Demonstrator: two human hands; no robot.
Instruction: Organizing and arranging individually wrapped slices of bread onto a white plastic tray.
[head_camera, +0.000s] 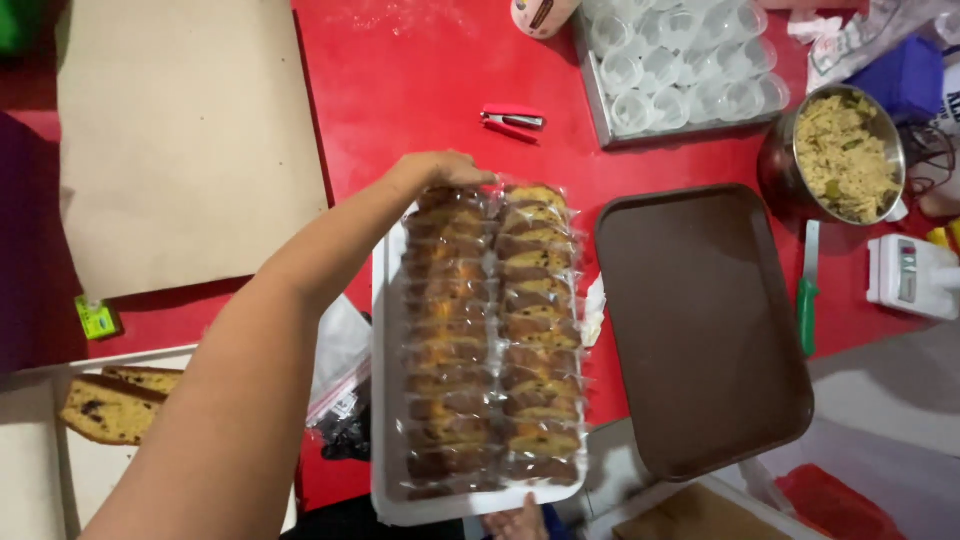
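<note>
Our right hand (518, 522) steadies white tray (385, 330) near edge, grip hidden; left hand (445, 170) fingers bunched on far wrapped cake slices (492, 335). Tray overhangs red table (420, 80); hard push could tip it.

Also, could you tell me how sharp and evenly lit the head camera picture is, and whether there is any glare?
In the head view, light is even and soft; the plastic wrap on the cake slices throws small glints; the red table shows a faint sheen; the left hand and forearm look slightly soft; the brown tray is matt, free of glare; edges bend a little from the wide lens.
</note>
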